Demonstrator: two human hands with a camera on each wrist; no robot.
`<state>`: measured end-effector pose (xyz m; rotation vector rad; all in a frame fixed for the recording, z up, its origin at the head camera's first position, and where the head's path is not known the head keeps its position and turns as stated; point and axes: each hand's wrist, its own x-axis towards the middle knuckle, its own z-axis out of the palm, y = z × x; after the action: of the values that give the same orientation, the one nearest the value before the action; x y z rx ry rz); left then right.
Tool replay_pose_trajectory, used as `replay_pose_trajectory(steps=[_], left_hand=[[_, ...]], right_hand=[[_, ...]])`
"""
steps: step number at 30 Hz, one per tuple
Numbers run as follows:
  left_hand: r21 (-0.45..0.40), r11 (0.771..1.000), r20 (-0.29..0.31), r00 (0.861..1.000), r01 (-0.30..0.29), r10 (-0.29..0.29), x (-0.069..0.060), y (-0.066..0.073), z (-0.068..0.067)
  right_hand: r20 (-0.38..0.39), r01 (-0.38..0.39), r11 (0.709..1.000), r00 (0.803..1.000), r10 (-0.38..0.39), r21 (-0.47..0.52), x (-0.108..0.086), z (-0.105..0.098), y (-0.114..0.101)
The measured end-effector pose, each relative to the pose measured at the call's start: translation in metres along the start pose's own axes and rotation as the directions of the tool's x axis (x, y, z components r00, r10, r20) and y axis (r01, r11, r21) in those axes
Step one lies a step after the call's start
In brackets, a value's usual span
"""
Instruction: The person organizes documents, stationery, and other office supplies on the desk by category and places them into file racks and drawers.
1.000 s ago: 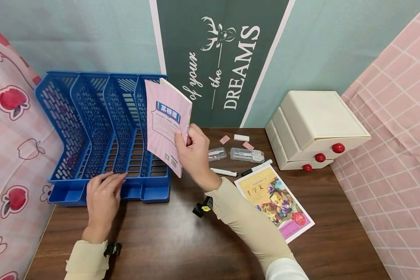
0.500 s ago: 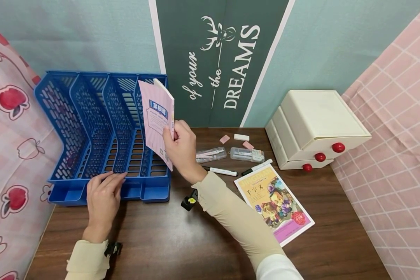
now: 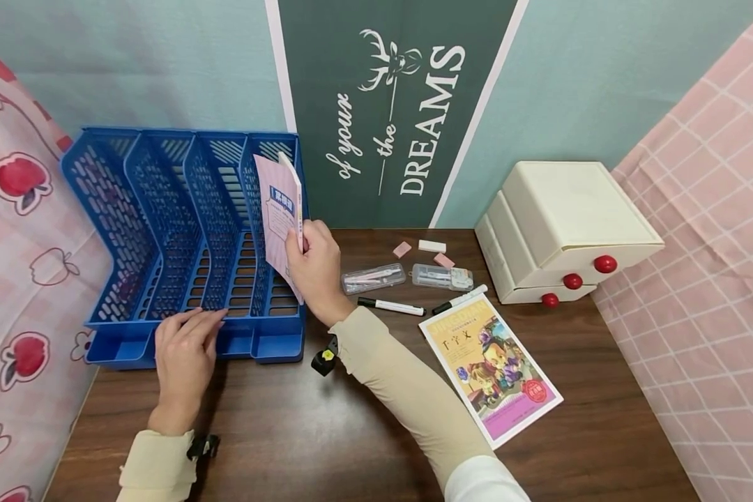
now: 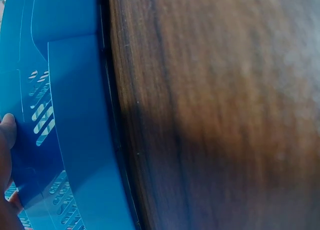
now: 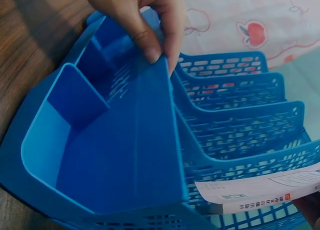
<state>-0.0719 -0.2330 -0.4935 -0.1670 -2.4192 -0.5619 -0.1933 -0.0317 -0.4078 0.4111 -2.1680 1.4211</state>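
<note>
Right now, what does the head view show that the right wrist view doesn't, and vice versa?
Only the head view shows a white drawer unit, yellow-topped book, markers, erasers and clear cases. Only the right wrist view shows an orange logo on the spine of the pink book. Both show that book, the blue organizer, the left hand gripping it, and apple-print cloth.

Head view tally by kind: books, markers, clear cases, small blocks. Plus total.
Books: 2 (pink book in the right hand; yellow-and-purple book)
Markers: 2
Clear cases: 2
Small blocks: 3 (2 pink blocks, 1 white block)
Total: 9
</note>
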Motion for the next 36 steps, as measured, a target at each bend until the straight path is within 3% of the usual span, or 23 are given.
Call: replay_pose_trajectory(steps=[7,15,27,36], left_hand=[[-0.001,1.0,0.009,1.0,0.012,-0.012,0.0,0.001,0.001],[-0.018,1.0,-0.036,0.999,0.009,-0.01,0.0,0.0,0.004],[-0.031,0.999,-0.054,0.998,0.011,-0.012,0.0,0.001,0.001],[-0.037,0.999,-0.057,0.998,0.01,-0.012,0.001,0.004,0.002]], right_hand=[[0.0,-0.014,0.999,1.0,0.014,-0.031,-0.007,0.006,0.006],[-0.003,-0.039,0.997,0.999,0.039,-0.066,-0.011,0.019,0.008],[0.01,-0.016,0.985,1.0,0.018,-0.17,-0.025,0.029,0.017],[0.143,-0.095,0.979,0.982,0.122,-0.183,-0.023,0.02,0.012]])
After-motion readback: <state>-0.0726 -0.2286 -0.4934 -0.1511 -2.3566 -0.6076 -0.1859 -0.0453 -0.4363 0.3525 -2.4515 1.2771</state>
